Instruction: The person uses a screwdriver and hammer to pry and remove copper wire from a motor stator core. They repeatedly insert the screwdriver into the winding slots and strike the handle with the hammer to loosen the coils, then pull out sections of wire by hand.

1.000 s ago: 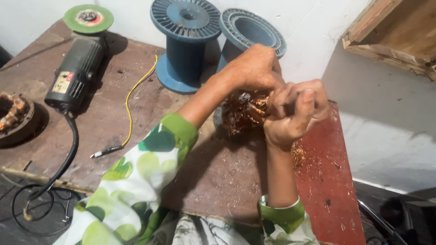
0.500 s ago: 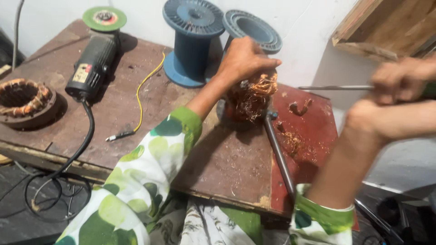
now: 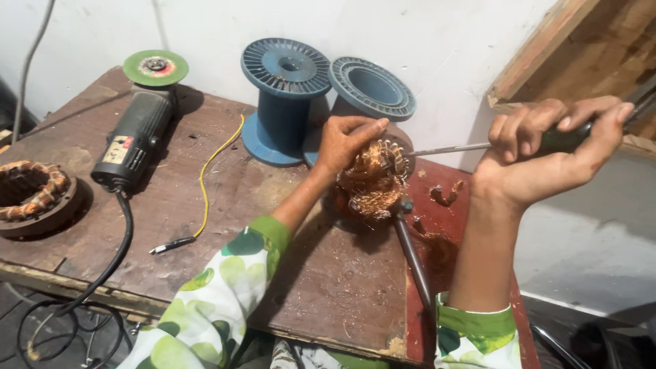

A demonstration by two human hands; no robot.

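Note:
My left hand (image 3: 347, 140) grips the top of a small motor stator (image 3: 374, 179) packed with frayed copper winding, standing on the wooden table (image 3: 225, 205). My right hand (image 3: 547, 154) is raised at the right and closed around the dark handle of a screwdriver (image 3: 451, 148). Its thin metal shaft runs left and its tip meets the stator's upper right edge. A long dark metal tool (image 3: 411, 256) lies on the table just below the stator, pointing toward me.
An angle grinder (image 3: 133, 140) with a green disc (image 3: 156, 67) lies at the back left, its black cable (image 3: 109, 266) hanging over the front edge. A larger wound stator (image 3: 31, 195) sits far left. Two blue spools (image 3: 287, 96) stand behind. A yellow wire (image 3: 205, 181) crosses the table. Copper scraps (image 3: 445, 195) litter the red board.
My right hand left the stator, swung out to the right with the screwdriver, then brought its tip back against the stator's edge. My left hand stayed on the stator.

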